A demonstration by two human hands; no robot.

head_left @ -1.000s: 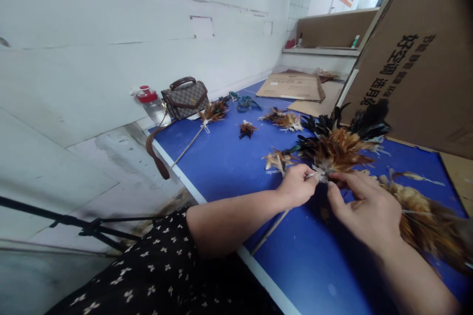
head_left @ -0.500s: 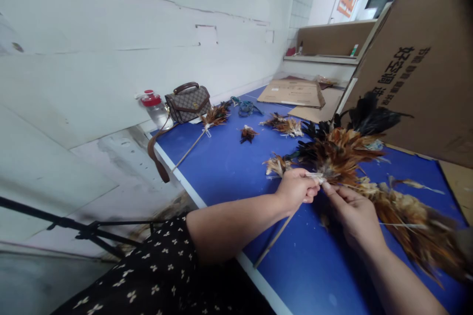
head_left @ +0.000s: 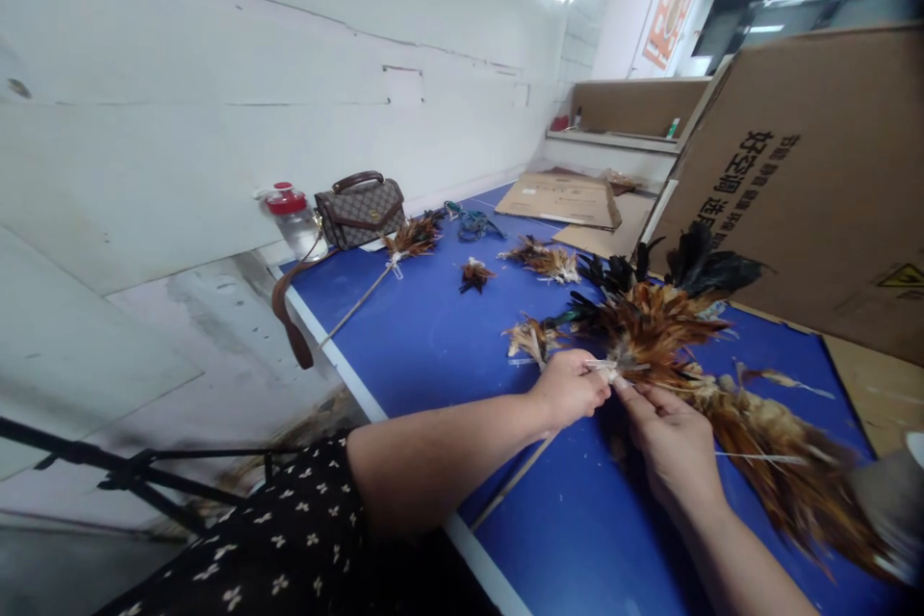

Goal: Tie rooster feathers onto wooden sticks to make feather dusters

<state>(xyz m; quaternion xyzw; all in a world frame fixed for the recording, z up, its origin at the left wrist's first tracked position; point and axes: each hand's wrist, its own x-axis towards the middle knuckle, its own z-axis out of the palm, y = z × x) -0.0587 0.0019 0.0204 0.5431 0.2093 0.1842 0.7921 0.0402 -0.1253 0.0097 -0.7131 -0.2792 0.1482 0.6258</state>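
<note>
My left hand (head_left: 574,388) is closed round the pale bound base of a feather bundle (head_left: 650,322), brown and orange with long black feathers at the far side. A thin wooden stick (head_left: 512,483) runs down from below this hand toward the table's near edge; where it meets the bundle is hidden. The thumb and fingers of my right hand (head_left: 671,428) are pinched at the same base, close beside the left. A clear strip (head_left: 599,365) pokes out above my left fingers. Beyond my left hand lies a small brown-and-white feather tuft (head_left: 530,339).
The blue table (head_left: 411,337) carries a long feather pile (head_left: 765,448) at right and smaller tufts (head_left: 545,260) farther back. A stick with feathers (head_left: 411,239), a handbag (head_left: 361,212) and a red-lidded bottle (head_left: 293,221) are along the wall. A large cardboard box (head_left: 815,183) stands at right.
The view has shifted slightly, so the scene sits lower and farther left. Both hands keep their hold at the bundle's base, with little change in their grip.
</note>
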